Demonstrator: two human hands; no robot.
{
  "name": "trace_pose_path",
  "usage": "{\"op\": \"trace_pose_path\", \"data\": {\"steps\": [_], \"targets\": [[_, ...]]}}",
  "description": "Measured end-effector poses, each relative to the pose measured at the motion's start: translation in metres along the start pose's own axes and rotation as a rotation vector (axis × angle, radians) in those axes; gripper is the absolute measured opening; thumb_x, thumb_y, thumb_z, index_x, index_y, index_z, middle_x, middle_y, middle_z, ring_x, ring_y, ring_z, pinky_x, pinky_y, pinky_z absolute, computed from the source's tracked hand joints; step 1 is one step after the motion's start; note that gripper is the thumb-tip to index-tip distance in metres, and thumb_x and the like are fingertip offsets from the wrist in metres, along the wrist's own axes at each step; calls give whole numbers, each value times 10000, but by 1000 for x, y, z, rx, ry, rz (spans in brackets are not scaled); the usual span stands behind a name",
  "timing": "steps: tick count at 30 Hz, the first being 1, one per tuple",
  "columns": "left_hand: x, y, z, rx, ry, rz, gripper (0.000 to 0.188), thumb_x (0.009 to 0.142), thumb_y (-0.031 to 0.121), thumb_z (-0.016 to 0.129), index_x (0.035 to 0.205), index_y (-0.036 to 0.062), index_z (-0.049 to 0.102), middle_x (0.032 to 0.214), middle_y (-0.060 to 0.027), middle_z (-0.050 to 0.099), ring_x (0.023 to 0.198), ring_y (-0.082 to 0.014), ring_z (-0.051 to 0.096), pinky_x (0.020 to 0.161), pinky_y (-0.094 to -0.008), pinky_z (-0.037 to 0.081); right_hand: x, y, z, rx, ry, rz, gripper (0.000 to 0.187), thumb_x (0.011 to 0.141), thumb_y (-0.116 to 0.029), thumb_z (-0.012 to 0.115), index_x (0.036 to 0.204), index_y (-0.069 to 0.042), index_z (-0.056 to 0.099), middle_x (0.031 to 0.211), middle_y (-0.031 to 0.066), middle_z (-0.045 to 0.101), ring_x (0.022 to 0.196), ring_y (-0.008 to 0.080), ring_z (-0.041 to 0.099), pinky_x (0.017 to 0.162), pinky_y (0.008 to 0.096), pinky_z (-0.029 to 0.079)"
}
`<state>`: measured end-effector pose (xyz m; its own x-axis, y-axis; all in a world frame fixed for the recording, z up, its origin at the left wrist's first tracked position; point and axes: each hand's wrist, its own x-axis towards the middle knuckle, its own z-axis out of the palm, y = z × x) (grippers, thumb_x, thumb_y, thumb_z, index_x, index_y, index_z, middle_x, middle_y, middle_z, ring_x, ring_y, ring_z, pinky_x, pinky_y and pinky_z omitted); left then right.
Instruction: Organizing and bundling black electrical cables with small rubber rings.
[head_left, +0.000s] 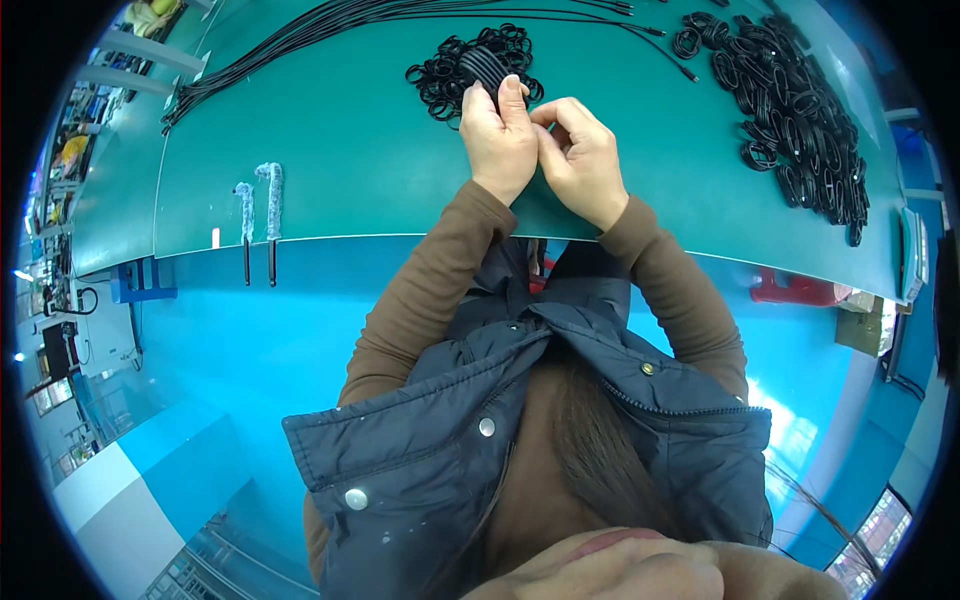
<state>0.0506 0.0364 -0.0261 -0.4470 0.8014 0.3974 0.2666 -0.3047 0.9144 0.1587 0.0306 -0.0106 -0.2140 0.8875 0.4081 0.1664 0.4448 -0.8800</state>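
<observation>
A coiled black cable [484, 68] is gripped in my left hand [500, 145], its thumb pressed along the loops. Close beside it, my right hand [585, 165] is closed in a pinch, thumb against the bent fingers; whatever they hold is hidden or too small to make out. Both hands are above the green table [350, 150]. Just beyond and partly behind the coil lies a heap of small black rings or bands [435, 85].
Long straight black cables [300, 55] stretch along the far left of the table. Many coiled black cables [800, 120] are piled at the right. Two fuzzy grey sticks with black handles [273, 200] lie across the near left edge. A red stool [795, 288] stands below the right side.
</observation>
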Motion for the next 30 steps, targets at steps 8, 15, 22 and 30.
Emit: {"op": "trace_pose_path", "data": {"steps": [8,15,22,30], "targets": [[-6,13,-17,-248,-250,-95,241,987,249,521,889,35,570,631,-1,509,489,-65,418,408,-208,341,-4,-19,-42,430,-372,352,195,867,19,564,1033,-53,638,788,57,641,522,95,509,473,210,433],[-4,17,-44,-371,-564,-279,188,970,197,530,875,37,556,665,1,520,492,-76,409,437,-222,343,3,0,-82,-16,-518,135,500,801,85,585,1241,-146,629,692,47,666,436,103,514,401,222,432],[0,36,-54,-178,-1010,-323,151,971,167,519,910,34,557,669,-11,522,479,-78,391,412,-223,333,37,-39,-89,-650,-594,-411,666,746,-13,679,1357,-216,510,830,31,696,560,193,653,476,255,503],[5,44,-52,-405,-1037,-218,136,977,155,515,913,40,549,679,-12,512,475,-62,363,404,-200,315,45,-21,-81,66,-893,194,577,797,-8,656,1342,-85,482,949,90,689,641,192,670,564,217,547]]}}
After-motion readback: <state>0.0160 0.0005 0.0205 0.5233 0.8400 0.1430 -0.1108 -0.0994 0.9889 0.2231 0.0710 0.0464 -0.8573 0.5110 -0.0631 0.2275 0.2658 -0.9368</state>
